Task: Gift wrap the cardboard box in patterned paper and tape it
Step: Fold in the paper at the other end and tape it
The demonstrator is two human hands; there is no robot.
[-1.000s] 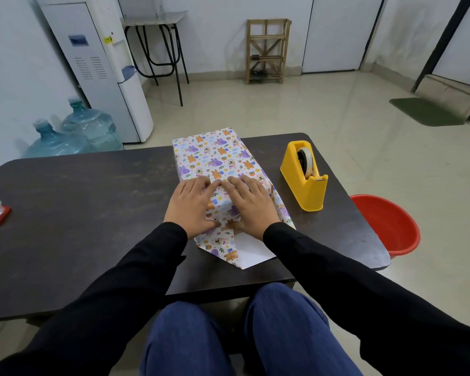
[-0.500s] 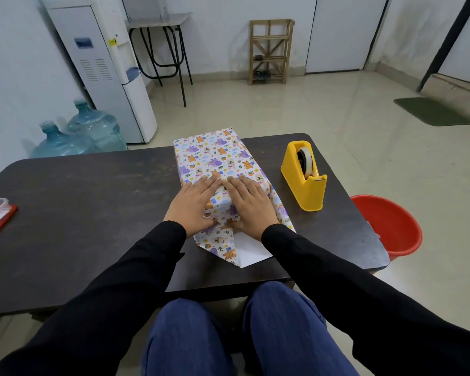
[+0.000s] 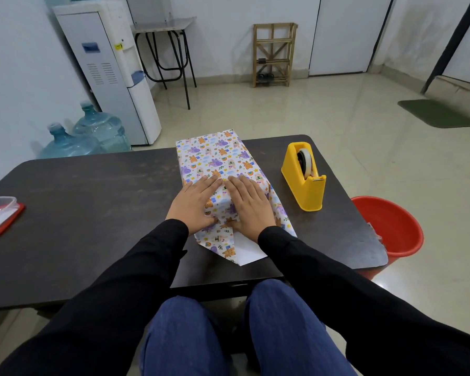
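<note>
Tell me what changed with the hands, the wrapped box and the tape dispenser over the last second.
Nothing visibly moved, and nothing was gripped or released. The left hand and right hand still press flat on the near end of the wrapped box. The loose paper flap still lies on the table, and the tape dispenser stands untouched at its right.

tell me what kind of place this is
Likely an office back room or pantry, though I can't be sure: a white water dispenser stands by the wall with two spare jugs beside it, and a plain dark table holds a tape dispenser.
</note>
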